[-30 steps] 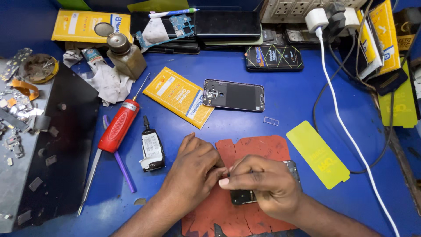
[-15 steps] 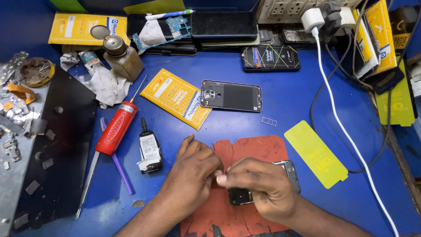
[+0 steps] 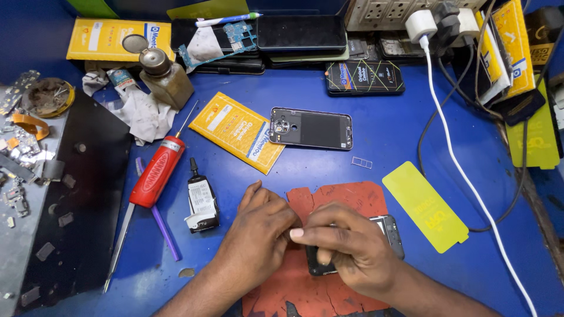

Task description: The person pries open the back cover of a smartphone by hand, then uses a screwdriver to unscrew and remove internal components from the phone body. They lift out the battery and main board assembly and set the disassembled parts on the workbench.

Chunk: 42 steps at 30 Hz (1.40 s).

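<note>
I see both hands meeting over the phone [image 3: 385, 235], which lies on the red mat [image 3: 346, 196]. My right hand [image 3: 346, 249] curls closed over it, pinning it flat; my left hand [image 3: 261, 229] pinches at its edge, fingertips together. Glue bottle [image 3: 201, 202] sits just left.

A dark phone [image 3: 389, 235] lies flat on the red mat [image 3: 346, 202], at about five o'clock on the blue table. It runs slantwise, its upper end with a grey frame pointing to two o'clock and its lower end to eight o'clock. Only the upper end and a dark strip of the lower edge show; the rest is covered by hands.
</note>
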Tool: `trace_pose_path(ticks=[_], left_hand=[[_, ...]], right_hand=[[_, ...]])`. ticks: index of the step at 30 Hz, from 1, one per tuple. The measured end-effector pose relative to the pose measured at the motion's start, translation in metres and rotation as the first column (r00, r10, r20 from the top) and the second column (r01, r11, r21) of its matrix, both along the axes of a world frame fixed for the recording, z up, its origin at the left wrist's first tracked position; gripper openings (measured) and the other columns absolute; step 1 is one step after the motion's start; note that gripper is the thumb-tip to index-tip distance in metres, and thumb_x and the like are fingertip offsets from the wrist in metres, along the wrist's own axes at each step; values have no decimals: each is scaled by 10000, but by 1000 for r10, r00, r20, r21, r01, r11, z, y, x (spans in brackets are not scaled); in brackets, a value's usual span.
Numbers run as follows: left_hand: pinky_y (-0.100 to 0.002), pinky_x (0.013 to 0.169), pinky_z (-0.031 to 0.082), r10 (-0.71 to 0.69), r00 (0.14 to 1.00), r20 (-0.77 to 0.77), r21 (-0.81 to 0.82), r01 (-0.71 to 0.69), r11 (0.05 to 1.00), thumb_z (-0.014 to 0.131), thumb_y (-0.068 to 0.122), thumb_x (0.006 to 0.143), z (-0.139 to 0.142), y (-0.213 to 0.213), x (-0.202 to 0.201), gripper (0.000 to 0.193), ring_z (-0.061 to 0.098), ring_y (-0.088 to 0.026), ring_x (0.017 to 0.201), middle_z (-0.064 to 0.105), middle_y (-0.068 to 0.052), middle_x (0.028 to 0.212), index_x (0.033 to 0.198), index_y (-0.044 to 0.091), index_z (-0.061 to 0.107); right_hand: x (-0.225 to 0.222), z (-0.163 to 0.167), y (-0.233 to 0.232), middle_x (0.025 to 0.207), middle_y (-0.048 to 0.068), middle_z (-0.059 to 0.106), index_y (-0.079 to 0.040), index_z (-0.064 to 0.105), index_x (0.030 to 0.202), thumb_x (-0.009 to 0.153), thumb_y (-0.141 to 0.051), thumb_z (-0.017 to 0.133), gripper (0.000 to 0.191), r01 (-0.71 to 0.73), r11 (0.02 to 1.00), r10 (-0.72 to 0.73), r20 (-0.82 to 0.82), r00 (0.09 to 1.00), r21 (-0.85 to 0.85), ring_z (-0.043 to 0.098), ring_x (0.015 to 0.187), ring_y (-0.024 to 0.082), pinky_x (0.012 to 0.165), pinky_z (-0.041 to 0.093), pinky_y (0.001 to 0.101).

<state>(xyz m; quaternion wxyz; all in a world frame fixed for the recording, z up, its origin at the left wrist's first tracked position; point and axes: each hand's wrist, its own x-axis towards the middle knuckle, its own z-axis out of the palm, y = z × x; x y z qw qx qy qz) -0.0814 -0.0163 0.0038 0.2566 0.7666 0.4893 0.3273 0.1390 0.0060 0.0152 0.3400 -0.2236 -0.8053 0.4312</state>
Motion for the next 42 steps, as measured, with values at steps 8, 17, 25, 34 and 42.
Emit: trace_pose_path(ticks=[8,17,25,34,42], left_hand=[[-529,1094,351,-19,999,30,9,19,1000,758,24,704,1,1,0,135,583,-273,961,624,-46,828,816,86,715],[-510,1081,369,-28,999,14,-15,29,999,750,34,727,0,0,-2,125,582,-272,990,632,-39,850,834,91,723],[-556,1119,317,-29,1000,7,-20,29,999,757,38,744,0,1,0,114,586,-263,989,626,-36,845,837,91,717],[-543,1110,322,-41,999,-16,-54,41,998,807,142,757,-3,2,3,103,583,-257,995,639,-24,836,831,105,746],[-571,1124,299,-63,998,-21,-30,62,998,789,154,792,-3,2,8,88,580,-267,1013,637,-32,841,846,97,749]], right_hand=[[1,1,1,1066,94,648,-90,697,1294,795,232,656,596,13,998,-13,4,1000,59,703,808,136,696,612,216],[3,2,0,1055,80,699,-103,685,1296,772,248,604,636,52,991,-57,44,997,123,722,854,120,686,608,228],[9,0,0,1044,59,731,-153,693,1304,722,247,639,708,122,976,-140,86,986,179,753,845,107,680,624,212],[18,2,0,1124,130,701,-43,649,1295,758,280,555,634,209,974,-208,-20,978,84,787,973,179,818,673,249],[18,1,1,1102,103,710,-23,652,1267,817,251,628,527,280,949,-278,-35,960,146,786,984,169,837,669,244]])
